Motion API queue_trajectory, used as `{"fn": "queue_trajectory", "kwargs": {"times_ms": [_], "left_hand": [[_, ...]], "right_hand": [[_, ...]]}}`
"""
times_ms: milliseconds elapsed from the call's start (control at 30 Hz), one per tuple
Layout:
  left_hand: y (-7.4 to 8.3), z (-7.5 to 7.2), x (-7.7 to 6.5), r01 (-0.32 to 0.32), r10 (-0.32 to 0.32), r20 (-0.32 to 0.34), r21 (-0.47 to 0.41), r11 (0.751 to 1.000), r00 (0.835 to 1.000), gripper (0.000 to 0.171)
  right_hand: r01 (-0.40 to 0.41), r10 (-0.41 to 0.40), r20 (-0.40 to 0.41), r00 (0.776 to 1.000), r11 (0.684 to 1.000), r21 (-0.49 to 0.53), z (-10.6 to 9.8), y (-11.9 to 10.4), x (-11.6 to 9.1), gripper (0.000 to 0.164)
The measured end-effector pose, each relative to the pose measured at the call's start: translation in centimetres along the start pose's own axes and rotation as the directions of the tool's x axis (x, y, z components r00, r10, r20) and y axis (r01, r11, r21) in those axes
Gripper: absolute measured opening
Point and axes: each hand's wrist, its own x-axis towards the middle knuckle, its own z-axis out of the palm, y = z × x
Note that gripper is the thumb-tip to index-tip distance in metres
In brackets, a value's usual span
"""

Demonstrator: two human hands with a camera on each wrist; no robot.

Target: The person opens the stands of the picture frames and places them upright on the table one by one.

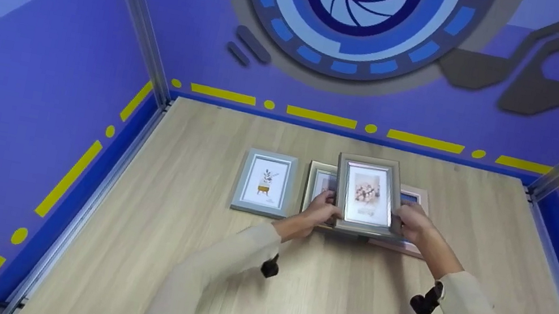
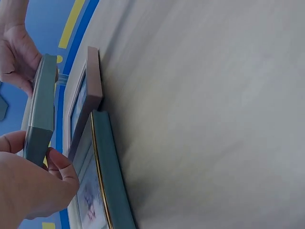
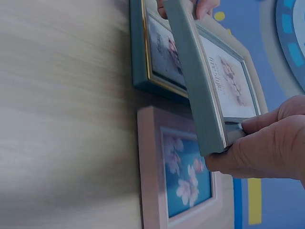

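Both hands hold up a silver-grey picture frame [image 1: 366, 195] with a flower print, raised above the table. My left hand [image 1: 320, 210] pinches its left edge between thumb and fingers; my right hand [image 1: 414, 222] grips the right edge. In the right wrist view the held picture frame [image 3: 228, 81] leans, with its greenish side edge showing. Partly hidden below it lie a gold-edged picture frame [image 3: 164, 47] and a pink picture frame [image 3: 148, 162] with blossoms on blue. A light blue-grey picture frame [image 1: 264, 183] with a potted plant print lies further left.
The wooden table [image 1: 170, 253] stretches around the picture frames. Behind it stands a blue-purple wall [image 1: 194, 21] with yellow dashes, and metal posts [image 1: 136, 5] rise at the corners. Side panels bound the table left and right.
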Motion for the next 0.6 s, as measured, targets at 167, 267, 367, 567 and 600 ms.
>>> {"fn": "queue_trajectory", "kwargs": {"times_ms": [167,267,367,567,600], "left_hand": [[0.2,-2.3,-0.5,-0.013,0.014,0.014,-0.025,1.0,1.0,0.072],[-0.1,-3.3,-0.8,-0.016,0.017,0.023,-0.02,1.0,1.0,0.068],[-0.6,-3.9,-1.1,-0.009,0.01,0.032,-0.009,1.0,0.999,0.066],[-1.7,-4.5,-1.7,-0.024,0.024,0.005,0.002,1.0,1.0,0.08],[-1.7,-4.5,-1.7,-0.028,0.028,0.0,-0.004,1.0,1.0,0.082]], "right_hand": [[0.027,-0.026,0.048,0.999,1.0,-0.012,1.5,0.2,0.6,0.057],[0.039,-0.038,0.022,0.999,0.997,-0.072,2.1,0.3,0.7,0.06],[0.042,-0.041,0.004,0.999,0.989,-0.141,2.5,0.5,0.7,0.063],[0.007,-0.01,-0.016,1.0,0.985,-0.175,2.8,1.1,0.6,0.063],[0.006,-0.009,-0.017,1.0,0.985,-0.172,2.8,1.2,0.6,0.063]]}}
